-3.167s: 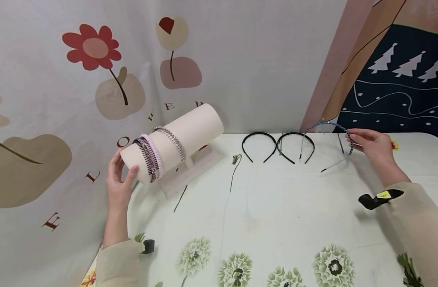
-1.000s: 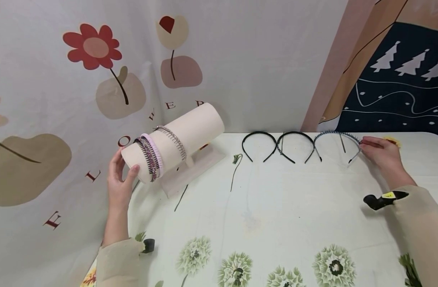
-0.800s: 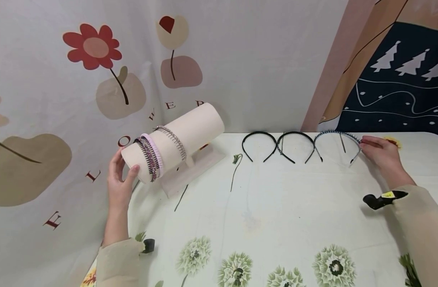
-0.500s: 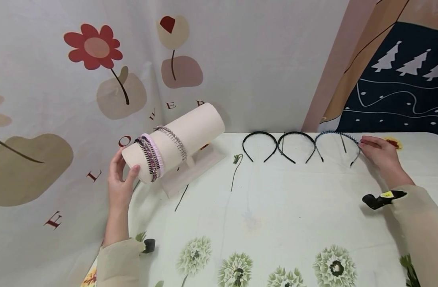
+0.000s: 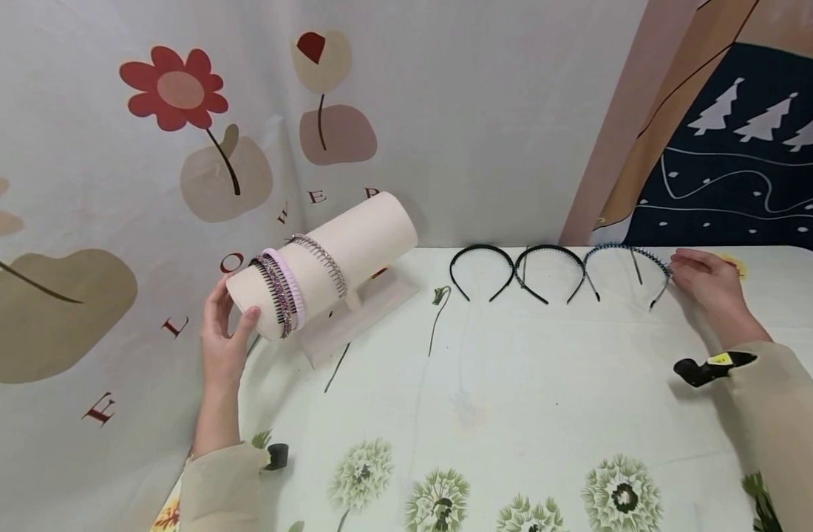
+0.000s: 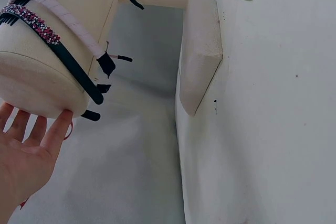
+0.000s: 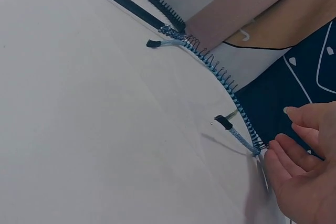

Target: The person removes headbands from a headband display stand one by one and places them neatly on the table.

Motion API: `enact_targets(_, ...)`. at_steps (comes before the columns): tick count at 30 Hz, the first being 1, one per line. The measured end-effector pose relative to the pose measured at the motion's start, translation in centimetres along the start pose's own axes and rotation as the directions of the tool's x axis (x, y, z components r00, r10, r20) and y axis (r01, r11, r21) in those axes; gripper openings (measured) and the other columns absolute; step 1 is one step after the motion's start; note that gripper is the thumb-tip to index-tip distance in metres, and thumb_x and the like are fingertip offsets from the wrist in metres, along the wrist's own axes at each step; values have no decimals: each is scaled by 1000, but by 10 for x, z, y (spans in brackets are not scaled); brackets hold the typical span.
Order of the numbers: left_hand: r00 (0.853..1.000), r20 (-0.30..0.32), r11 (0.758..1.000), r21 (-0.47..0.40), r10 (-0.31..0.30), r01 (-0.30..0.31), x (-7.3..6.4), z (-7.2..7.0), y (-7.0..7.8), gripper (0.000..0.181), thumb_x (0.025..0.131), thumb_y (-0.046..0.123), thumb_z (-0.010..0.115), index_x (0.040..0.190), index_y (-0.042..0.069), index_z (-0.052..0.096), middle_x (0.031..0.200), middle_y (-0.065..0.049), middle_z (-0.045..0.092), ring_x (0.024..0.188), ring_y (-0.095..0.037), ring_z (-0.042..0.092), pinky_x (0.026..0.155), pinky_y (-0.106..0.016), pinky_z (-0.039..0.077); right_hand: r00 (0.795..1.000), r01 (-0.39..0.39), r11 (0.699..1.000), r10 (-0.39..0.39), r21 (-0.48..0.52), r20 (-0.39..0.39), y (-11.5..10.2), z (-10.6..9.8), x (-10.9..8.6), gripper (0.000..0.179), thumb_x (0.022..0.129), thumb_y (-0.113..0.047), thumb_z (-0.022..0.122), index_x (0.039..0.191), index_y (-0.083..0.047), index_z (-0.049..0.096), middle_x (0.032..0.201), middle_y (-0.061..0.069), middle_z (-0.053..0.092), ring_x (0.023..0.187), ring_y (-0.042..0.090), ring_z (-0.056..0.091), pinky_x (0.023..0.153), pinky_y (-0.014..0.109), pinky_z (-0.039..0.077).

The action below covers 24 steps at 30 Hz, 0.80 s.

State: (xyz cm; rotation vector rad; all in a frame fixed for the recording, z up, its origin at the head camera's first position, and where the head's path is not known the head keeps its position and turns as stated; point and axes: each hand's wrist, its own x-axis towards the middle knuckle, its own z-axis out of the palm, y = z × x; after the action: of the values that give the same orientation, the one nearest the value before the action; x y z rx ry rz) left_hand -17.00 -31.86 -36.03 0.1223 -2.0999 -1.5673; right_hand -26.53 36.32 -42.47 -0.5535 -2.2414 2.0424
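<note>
My left hand (image 5: 223, 343) grips the near end of a cream padded roll on a headband display stand (image 5: 376, 222), fingers spread round its rim. Several headbands sit on the roll: a beaded pink-and-dark one (image 6: 39, 24), a lavender one (image 6: 63, 17) and, farther along, a thin glittery one (image 5: 323, 258). At the right, a blue toothed headband (image 7: 226, 85) stands on the table with its tips toward me. My right hand (image 5: 712, 295) is at its right side, thumb apart from the fingers; the fingertips (image 7: 269, 153) are at the band, and whether they touch it I cannot tell.
Two black headbands, one on the left (image 5: 482, 246) and one in the middle (image 5: 551, 247), form a row with the blue one along the table's back edge. Behind them hangs a printed cloth (image 5: 480, 133). A flower-patterned cloth (image 5: 513, 384) covers the table.
The blue headband, held raised and tilted in my right hand earlier, now stands at the row's right end. The right hand has moved slightly right. My left hand keeps its place on the roll.
</note>
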Motion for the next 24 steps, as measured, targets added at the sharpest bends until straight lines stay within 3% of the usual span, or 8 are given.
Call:
enact_targets(6,1000,1,1000,7,-5,5,0,0,0,66,94,9,64,153,22,38,159,2,37,149,-15,31,123,-43,28,1000,2,1000,-2,9,-5,-1,0,-1,53,101,-12,53,152,-20,41,97,-28,55,87,-15,55,72,2,49)
enact_targets(13,1000,5,1000,-2,3,-3,-1,1,2,65,94,8,64,153,21,38,158,2,38,149,-15,31,123,-39,29,996,76,969,-84,235,22,-1,0,-6,28,96,-7,62,121,-18,60,86,-23,67,79,-11,64,70,7,52)
enact_targets(21,1000,5,998,-47,31,-30,-1,0,1,64,93,7,64,151,18,41,156,1,40,147,-16,33,109,-13,39,987,123,938,-149,324,57,-4,0,-9,28,96,4,55,106,-21,65,86,-19,71,78,-7,68,69,10,54)
enact_targets(24,999,2,998,-47,45,-45,0,0,1,63,92,5,64,150,17,41,156,0,41,147,-16,34,104,-8,40,981,145,938,-177,315,75,-3,1,-11,28,95,4,56,106,-20,63,86,-20,71,79,-7,67,69,9,54)
